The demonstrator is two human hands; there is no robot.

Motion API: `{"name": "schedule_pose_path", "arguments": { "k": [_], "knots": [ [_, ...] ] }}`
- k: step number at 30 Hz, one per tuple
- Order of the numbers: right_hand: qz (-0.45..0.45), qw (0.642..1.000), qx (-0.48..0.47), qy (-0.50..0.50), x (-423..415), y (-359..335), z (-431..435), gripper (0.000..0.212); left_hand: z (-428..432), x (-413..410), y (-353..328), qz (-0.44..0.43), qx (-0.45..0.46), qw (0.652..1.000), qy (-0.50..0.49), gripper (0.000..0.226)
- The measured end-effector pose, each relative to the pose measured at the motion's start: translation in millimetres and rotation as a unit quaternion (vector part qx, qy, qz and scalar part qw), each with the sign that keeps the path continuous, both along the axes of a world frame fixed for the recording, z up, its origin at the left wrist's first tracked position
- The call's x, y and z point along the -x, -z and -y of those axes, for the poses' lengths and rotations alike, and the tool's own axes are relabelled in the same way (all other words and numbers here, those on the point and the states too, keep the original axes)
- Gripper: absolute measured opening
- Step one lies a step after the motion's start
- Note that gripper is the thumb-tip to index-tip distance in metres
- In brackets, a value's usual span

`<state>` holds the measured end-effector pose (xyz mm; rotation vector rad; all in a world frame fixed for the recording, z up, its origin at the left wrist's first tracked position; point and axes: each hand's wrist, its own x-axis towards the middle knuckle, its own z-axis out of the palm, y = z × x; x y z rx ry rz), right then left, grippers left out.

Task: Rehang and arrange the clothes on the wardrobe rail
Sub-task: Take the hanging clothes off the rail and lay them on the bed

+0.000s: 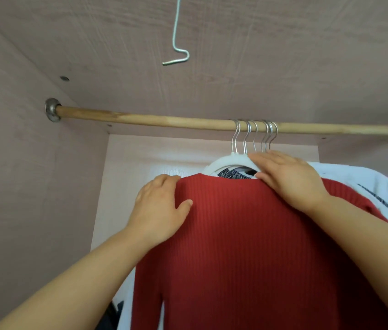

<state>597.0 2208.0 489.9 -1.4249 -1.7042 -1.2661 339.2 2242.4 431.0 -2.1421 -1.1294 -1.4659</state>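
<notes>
**Hands on both shoulders**

My left hand [162,206] grips the red sweater [247,246] at its left shoulder, fingers curled over, thumb in front. My right hand [290,177] lies flat, fingers together, on the white hanger [224,163], hooked toward the right end of the wooden rail [140,119].

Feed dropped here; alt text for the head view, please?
The left hand holds one shoulder of a red sweater on a white hanger; the right hand lies flat on the other shoulder. Its hook hangs among others on the wooden rail.
</notes>
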Motion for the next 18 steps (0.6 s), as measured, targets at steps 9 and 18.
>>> {"name": "schedule_pose_path", "arguments": {
  "k": [9,18],
  "knots": [
    [0.007,0.996,-0.083,-0.046,-3,-2,6,0.025,0,-22,-8,0.020,0.003,1.000,0.023,0.059],
    [0.029,0.990,-0.113,-0.079,28,-27,17,0.024,8,-44,-66,0.001,-0.004,0.999,-0.032,0.043]
  ]
}}
